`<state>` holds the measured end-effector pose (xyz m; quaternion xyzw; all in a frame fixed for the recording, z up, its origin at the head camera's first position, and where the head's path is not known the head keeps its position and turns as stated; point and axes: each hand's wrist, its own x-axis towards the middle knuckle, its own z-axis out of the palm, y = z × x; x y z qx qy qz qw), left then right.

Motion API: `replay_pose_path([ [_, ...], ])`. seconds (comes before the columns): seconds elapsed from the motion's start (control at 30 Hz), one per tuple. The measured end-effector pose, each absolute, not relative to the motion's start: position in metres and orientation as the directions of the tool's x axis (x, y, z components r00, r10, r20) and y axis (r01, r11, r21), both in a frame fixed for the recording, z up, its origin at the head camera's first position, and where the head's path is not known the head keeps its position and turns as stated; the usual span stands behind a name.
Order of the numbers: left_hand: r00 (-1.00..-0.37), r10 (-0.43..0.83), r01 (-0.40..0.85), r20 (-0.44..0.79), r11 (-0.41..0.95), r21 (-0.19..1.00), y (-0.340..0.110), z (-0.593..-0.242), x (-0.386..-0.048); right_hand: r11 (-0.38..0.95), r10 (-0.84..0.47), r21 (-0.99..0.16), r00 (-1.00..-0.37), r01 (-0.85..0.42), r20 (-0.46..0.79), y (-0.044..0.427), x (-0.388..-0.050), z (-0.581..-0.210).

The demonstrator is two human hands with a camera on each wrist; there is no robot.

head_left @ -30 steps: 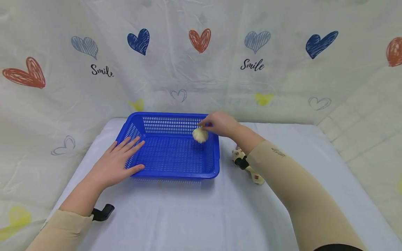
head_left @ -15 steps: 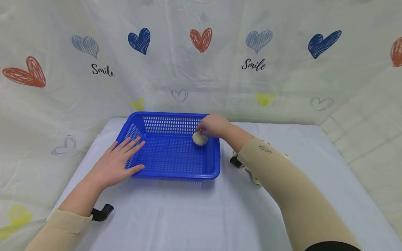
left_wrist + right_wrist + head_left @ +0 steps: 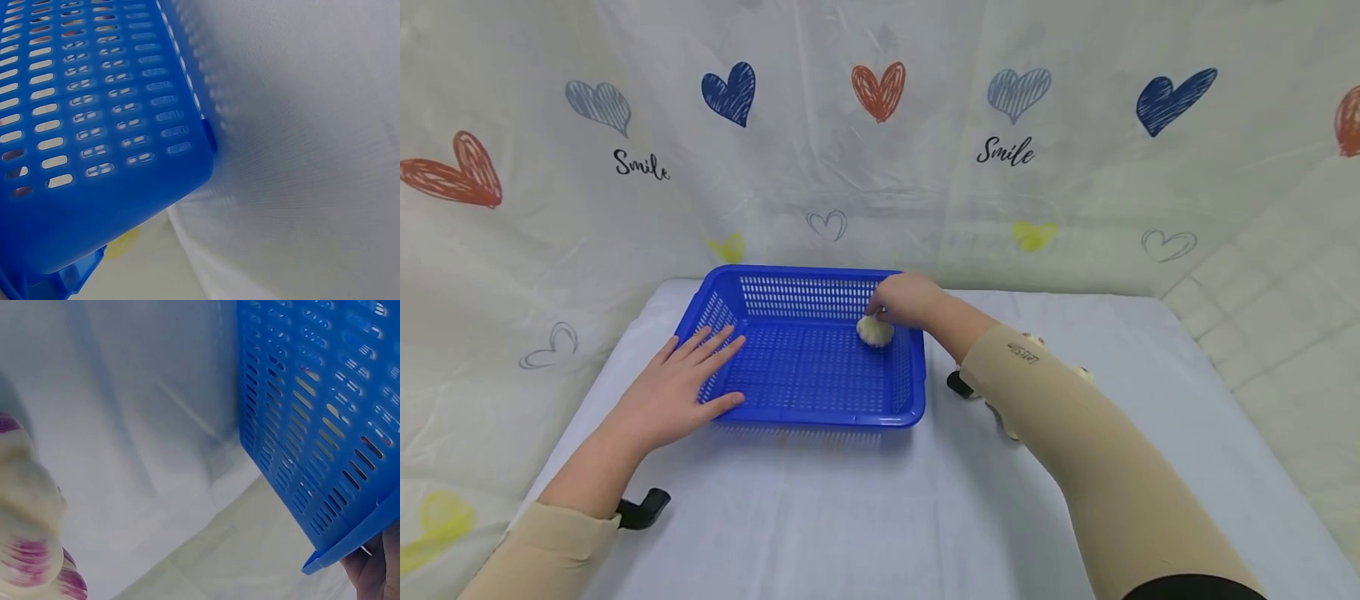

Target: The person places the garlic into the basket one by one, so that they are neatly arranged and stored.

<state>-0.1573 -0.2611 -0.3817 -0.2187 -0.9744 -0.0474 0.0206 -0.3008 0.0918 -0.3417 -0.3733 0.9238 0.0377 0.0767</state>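
In the head view a pale, ridged bulb that looks like garlic (image 3: 876, 332) is low inside the right end of a blue plastic basket (image 3: 808, 419). My right hand (image 3: 904, 300) reaches over the basket's back right corner and pinches the bulb from above. My left hand (image 3: 677, 387) lies with fingers spread and straight on the basket's left rim. Cream lumps with purple streaks, likely more garlic (image 3: 28, 531), show in the right wrist view. In the head view the right sleeve mostly hides them. Whether the bulb touches the basket floor I cannot tell.
A white cloth (image 3: 820, 517) covers the table. Behind it hangs a pale sheet (image 3: 940, 192) printed with hearts and words. A black wrist camera (image 3: 643, 508) sits at the left wrist, and another (image 3: 958, 384) is partly hidden at the right.
My right hand has moved slightly left and down, lowering the bulb further into the basket. The right sleeve now covers more of the cream lumps. My left hand has stayed put.
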Motion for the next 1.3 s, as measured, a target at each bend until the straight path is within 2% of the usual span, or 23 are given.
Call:
replay_pose_path([
  [0.27, -0.905, 0.420, 0.425, 0.068, 0.902, 0.074, -0.261, -0.383, -0.160, 0.709, -0.689, 0.051, -0.707, -0.703, -0.157, 0.093, -0.301, -0.342],
  [0.47, -0.906, 0.418, 0.422, 0.061, 0.903, 0.083, -0.260, -0.380, -0.158, 0.672, -0.728, 0.073, -0.675, -0.737, -0.116, 0.094, -0.301, -0.341],
  [0.77, -0.905, 0.422, 0.426, 0.062, 0.900, 0.095, -0.260, -0.380, -0.156, 0.702, -0.710, -0.004, -0.700, -0.712, -0.085, 0.102, -0.298, -0.331],
  [0.97, -0.909, 0.415, 0.418, 0.048, 0.904, 0.091, -0.263, -0.382, -0.158, 0.697, -0.713, -0.106, -0.702, -0.709, 0.009, 0.115, -0.294, -0.320],
  [1.3, -0.913, 0.407, 0.408, 0.033, 0.907, 0.106, -0.261, -0.379, -0.157, 0.720, -0.676, -0.149, -0.733, -0.678, 0.069, 0.154, -0.273, -0.313],
])
